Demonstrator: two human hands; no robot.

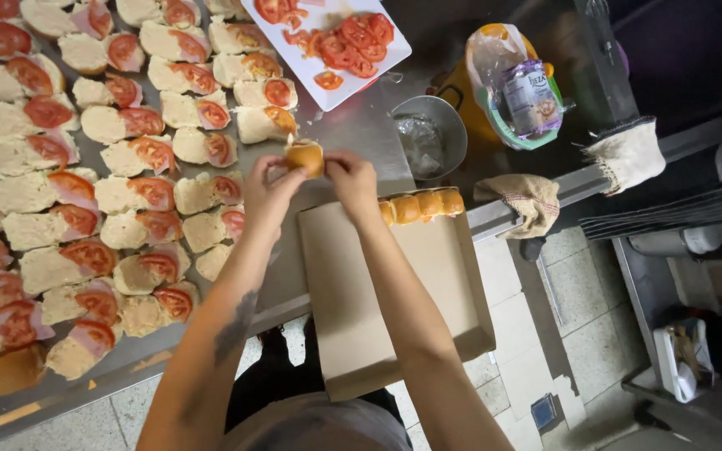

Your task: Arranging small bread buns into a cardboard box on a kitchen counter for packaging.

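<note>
Head view: both hands meet over a steel counter (361,134).
Counter: covered on the left with rows of open rolls (110,175) topped with ham and tomato.
Box (394,292): flat cardboard, hanging over the counter's near edge, with a row of buns (421,205) at its far end.
Plate (382,65): white, holding tomato slices, beyond the hands.
Bowl (432,134): metal, right of the hands.
Left hand (269,194): fingers pinching the bun's left side.
Right hand (353,177): fingers pinching its right side.
Bun (305,156): small, golden, held between both hands' fingertips, above the box's far left corner.
</note>
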